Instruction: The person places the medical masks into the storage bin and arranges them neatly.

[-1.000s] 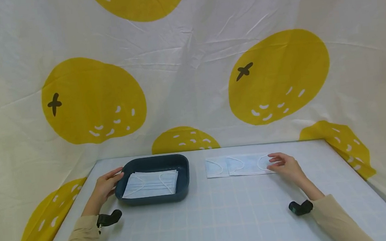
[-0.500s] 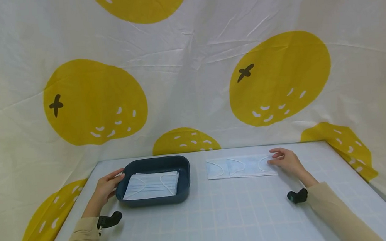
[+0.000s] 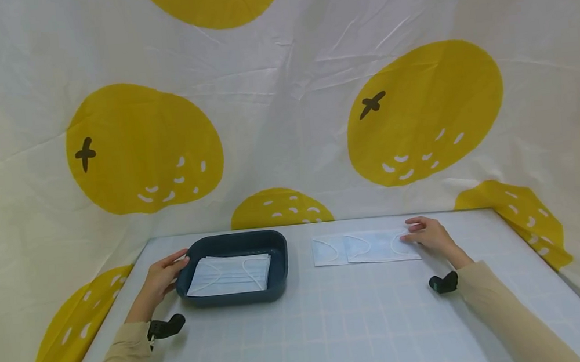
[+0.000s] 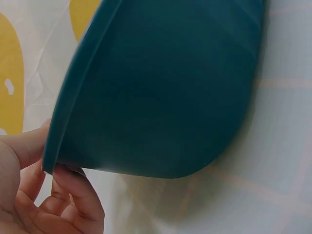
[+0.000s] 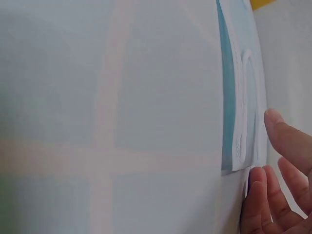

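Note:
A dark teal plastic tray stands at the back left of the table, a stack of light blue face masks lying inside it. My left hand pinches the tray's left rim, thumb on one side and fingers curled under the lip in the left wrist view. To the right, two overlapping flat masks lie in a row: the left mask is partly covered by the right mask. My right hand is at the right mask's outer end, thumb and fingers loosely bent and apart around its corner.
The table has a pale checked cover. Behind it hangs a white cloth printed with yellow fruit. A black wrist camera sits on the left wrist and another black camera on the right.
My right hand has lifted slightly back from the mask's corner, its wrist shifting a little away and forward. The left hand stays at the tray's rim; tray and masks lie as before.

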Tool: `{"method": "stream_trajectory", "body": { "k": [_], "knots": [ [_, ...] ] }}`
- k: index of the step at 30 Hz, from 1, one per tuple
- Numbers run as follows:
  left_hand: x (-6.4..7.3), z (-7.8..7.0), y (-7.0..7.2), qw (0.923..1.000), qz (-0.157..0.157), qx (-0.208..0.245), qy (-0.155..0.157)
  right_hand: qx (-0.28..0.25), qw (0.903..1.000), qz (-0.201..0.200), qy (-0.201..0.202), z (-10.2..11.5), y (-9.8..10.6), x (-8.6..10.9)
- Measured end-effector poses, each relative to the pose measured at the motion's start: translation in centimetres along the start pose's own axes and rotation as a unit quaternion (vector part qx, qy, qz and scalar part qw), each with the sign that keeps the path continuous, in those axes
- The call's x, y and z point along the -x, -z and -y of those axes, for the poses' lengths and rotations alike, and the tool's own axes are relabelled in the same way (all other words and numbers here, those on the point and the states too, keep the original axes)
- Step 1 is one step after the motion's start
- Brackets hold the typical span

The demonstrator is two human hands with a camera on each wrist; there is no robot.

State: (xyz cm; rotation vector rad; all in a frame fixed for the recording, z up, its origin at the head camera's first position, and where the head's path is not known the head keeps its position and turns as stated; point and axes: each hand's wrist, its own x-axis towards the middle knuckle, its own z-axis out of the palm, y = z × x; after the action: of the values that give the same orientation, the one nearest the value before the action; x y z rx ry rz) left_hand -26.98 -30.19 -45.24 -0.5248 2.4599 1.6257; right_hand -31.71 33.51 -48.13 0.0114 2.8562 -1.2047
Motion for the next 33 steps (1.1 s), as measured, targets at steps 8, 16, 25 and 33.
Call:
{"method": "stream_trajectory", "body": {
  "k": [8,16,25,33],
  "knots": [
    [-0.1,0.0,0.0,1.0000,0.003,0.001,0.005,0.010,0.9994,0.029,-0.013,-0.1,0.2,-0.4],
    [-0.3,-0.3,-0.2,0.9999,-0.011,-0.009,0.000,0.027,0.9988,0.036,-0.018,0.1,0.7,-1.0],
    [0.1,-0.4,-0.5,0.9999,-0.009,-0.009,-0.002,0.039,0.9981,0.040,-0.024,-0.3,0.9,-1.1],
    [-0.2,-0.2,-0.1,0.9999,-0.012,-0.006,-0.001,0.043,0.9978,0.050,0.011,-0.3,1.0,-1.1]
  ]
}}
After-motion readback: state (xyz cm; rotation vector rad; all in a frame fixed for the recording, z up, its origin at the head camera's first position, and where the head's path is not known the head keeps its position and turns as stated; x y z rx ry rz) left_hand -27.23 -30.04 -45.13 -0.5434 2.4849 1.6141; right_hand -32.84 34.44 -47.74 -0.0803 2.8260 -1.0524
